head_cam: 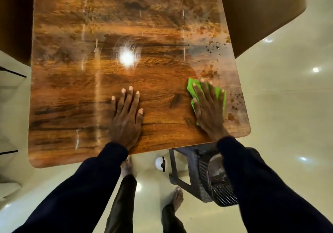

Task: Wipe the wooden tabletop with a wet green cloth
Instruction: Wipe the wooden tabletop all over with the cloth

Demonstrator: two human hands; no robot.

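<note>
Dark sleeves led to both hands on the wooden counter. Right hand lay flat, fingers spread wide, pinning the green cloth near the right edge beside crumbs. Left hand rested open, empty. Soft, limp, probably damp, the cloth looked best pressed under the palm.

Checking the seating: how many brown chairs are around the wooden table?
2. One brown chair stands at the wooden table's far right corner, one brown chair along its left edge. Others may sit outside the frame.
</note>
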